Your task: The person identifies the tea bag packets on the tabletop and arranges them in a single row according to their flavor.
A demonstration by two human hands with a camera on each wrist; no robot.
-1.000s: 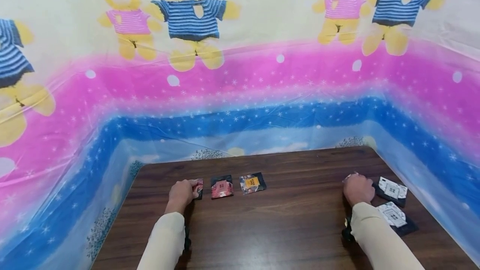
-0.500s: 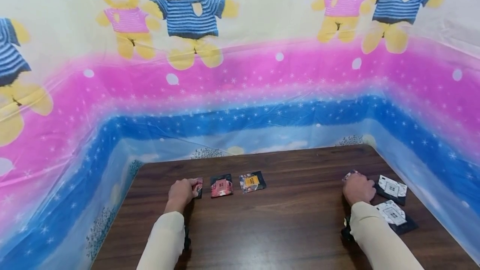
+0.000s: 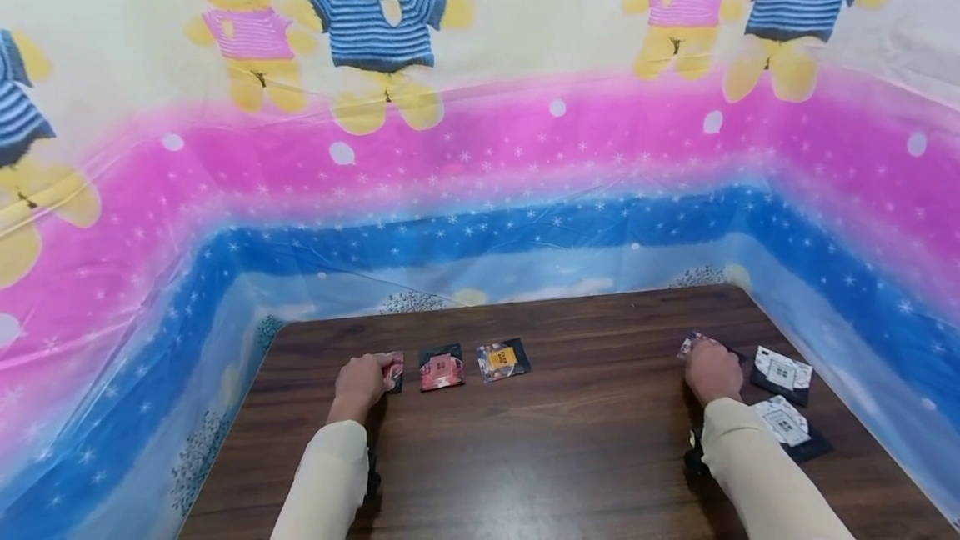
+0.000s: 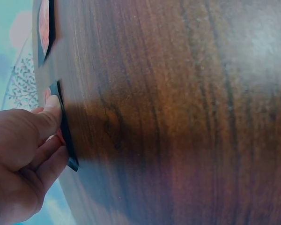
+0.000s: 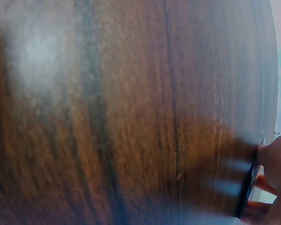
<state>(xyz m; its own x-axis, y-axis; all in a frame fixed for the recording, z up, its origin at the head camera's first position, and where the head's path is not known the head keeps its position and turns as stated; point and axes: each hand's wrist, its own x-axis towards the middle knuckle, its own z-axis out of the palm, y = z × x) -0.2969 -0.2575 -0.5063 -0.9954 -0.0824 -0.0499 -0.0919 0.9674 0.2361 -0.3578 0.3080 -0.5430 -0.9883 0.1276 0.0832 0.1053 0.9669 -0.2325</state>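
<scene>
My left hand (image 3: 358, 382) lies at the table's far left and grips a small flat red-and-black packet (image 3: 393, 371). In the left wrist view the thumb is on the packet's (image 4: 65, 126) face, with fingers curled at its near end. Over at the right, my right hand (image 3: 712, 372) holds another packet (image 3: 691, 343), whose patterned corner pokes out past the fingers. Most of that packet is hidden by the hand; the right wrist view shows thumb and fingers along its dark edge (image 5: 246, 192).
Beside the left hand lie a red-and-black packet (image 3: 442, 367) and one with an orange label (image 3: 503, 359). Two white-and-black packets (image 3: 782, 373) (image 3: 784, 423) lie right of the right hand. Bear-print cloth (image 3: 480, 232) surrounds the brown wooden table (image 3: 525, 440).
The right hand has shifted slightly, and more of its packet's corner shows. The left hand keeps its grip in the same place. The head view has tilted a little.
</scene>
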